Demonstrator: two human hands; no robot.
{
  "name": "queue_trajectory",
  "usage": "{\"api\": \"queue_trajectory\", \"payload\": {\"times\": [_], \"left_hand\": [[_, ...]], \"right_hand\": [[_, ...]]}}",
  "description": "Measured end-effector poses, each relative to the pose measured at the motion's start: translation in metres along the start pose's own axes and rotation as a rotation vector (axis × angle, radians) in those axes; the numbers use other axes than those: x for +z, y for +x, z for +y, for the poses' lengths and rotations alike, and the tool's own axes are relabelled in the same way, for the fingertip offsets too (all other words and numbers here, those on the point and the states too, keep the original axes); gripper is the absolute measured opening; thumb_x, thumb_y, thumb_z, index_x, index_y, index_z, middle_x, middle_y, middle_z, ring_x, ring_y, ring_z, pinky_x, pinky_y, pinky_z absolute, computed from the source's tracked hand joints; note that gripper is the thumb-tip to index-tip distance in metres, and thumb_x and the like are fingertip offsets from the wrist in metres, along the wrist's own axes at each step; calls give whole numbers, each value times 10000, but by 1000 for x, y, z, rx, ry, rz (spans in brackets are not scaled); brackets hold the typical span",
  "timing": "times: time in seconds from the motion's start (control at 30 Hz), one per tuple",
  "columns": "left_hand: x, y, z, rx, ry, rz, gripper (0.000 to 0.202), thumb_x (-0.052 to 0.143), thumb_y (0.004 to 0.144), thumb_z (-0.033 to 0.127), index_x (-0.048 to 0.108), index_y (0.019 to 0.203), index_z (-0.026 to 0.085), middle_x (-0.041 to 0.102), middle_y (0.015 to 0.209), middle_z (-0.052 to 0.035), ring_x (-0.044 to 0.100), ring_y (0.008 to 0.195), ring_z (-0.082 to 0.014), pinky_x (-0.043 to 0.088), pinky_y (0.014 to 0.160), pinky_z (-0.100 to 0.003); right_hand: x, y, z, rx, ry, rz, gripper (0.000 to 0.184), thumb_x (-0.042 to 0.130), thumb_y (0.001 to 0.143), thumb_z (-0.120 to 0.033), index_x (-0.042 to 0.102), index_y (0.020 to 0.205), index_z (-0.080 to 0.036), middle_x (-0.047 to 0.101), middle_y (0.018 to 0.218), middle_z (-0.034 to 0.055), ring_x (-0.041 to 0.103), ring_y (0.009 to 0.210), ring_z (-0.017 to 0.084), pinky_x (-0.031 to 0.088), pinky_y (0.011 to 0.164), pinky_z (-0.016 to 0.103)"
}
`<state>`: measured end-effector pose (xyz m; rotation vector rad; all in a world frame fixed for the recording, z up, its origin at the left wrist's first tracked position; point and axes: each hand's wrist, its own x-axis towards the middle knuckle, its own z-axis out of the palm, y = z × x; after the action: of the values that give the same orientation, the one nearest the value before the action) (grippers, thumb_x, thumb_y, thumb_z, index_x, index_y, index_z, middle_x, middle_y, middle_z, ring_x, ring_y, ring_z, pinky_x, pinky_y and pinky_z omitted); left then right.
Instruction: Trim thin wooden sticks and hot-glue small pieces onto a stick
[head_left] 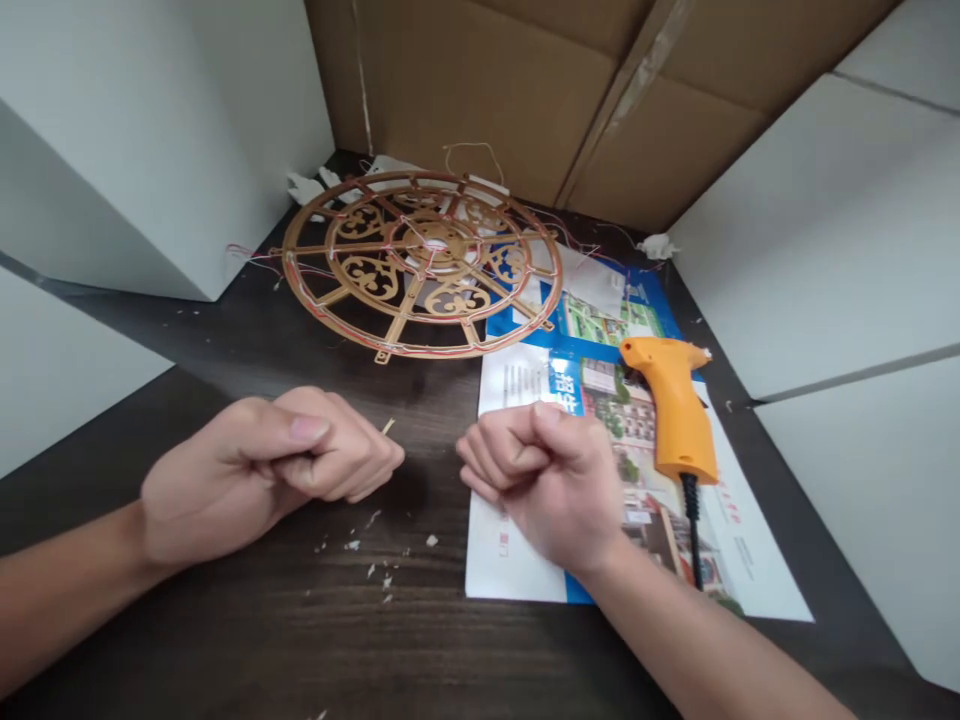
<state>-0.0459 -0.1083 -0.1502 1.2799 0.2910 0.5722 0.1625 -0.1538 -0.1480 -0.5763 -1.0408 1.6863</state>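
Note:
My left hand (pixel 277 470) rests on the dark wooden table (pixel 247 620) in a closed fist. A thin pale sliver (pixel 388 427) pokes out past its knuckles; I cannot tell if the fingers hold it. My right hand (pixel 551 480) is also curled shut, lying on the edge of a printed leaflet (pixel 517 385), with nothing visible inside it. An orange glue gun (pixel 671 405) lies on the leaflet just right of my right hand. A round wooden fretwork wheel (pixel 420 262) with red wires lies flat further back.
White panels (pixel 135 150) wall in the left and right sides, and brown cardboard (pixel 525 90) stands at the back. Small white scraps (pixel 375 560) are scattered between my hands. The glue gun's black cord (pixel 694 540) runs toward me. Crumpled paper (pixel 656 245) sits in the back corners.

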Motion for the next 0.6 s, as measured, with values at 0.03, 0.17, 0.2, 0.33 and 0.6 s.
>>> {"api": "queue_trajectory", "payload": {"times": [0.03, 0.17, 0.2, 0.33, 0.6], "left_hand": [[0, -1, 1, -9, 5, 6, 480, 390, 979, 393, 211, 580, 196, 196, 501, 11, 229, 518, -145, 267, 549, -332], [0, -5, -3, 12, -32, -2, 444, 381, 977, 342, 231, 587, 194, 212, 524, 7, 226, 542, -146, 238, 562, -331], [-1, -6, -6, 24, -54, -1, 437, 371, 975, 335, 229, 586, 195, 214, 523, 6, 228, 541, -146, 234, 563, -332], [0, -6, -11, 60, -80, 9, 433, 344, 978, 328, 233, 580, 198, 225, 516, 5, 237, 533, -146, 235, 568, -333], [-1, -3, -9, 109, -82, -2, 436, 291, 998, 244, 272, 566, 193, 264, 508, -1, 268, 529, -142, 249, 580, -333]], "right_hand": [[1, -1, -1, 7, 1, -5, 678, 573, 920, -521, 138, 539, -166, 121, 485, -34, 176, 465, 57, 177, 449, 176], [5, -2, -1, 4, 19, -31, 677, 548, 938, -548, 157, 537, -166, 118, 482, -33, 176, 463, 63, 186, 455, 183], [6, -1, 0, 8, 13, -36, 675, 526, 951, -554, 159, 540, -164, 116, 485, -32, 163, 460, 61, 166, 446, 180], [4, 1, 1, 27, -21, -44, 651, 522, 951, -526, 158, 548, -168, 110, 492, -32, 165, 466, 67, 169, 444, 197], [2, -5, -10, 54, -102, -90, 631, 478, 979, -526, 171, 567, -159, 145, 509, -22, 205, 497, 78, 217, 490, 228]]}}
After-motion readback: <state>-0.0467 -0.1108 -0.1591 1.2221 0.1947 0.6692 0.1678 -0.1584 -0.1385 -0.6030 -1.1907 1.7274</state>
